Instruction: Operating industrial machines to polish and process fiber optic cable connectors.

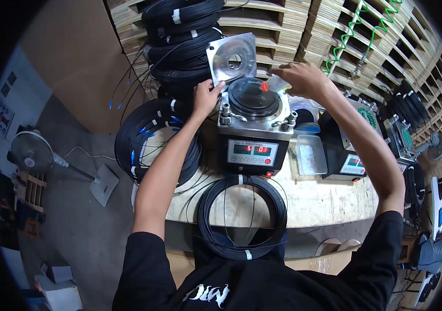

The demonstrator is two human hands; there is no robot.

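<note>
A bench-top polishing machine [252,150] stands before me, with a lit red display on its front. On its top sits a round dark disc [252,101] within a square metal frame. My left hand [206,98] pinches the lower corner of a square metal plate [220,59] with a round recess and central hole, which is tilted up behind the disc. Over the disc's right side, my right hand [304,80] is closed round a clear squeeze bottle [278,84]. The bottle is tipped, its orange-red tip pointing left toward the disc.
A coil of black cable [205,207] lies at the bench's front edge; more coils [127,135] lie left and stack behind. Right of the machine are a clear plastic tray [311,155] and a second machine [353,164]. A fan [32,151] stands left; a person [431,254] sits far right.
</note>
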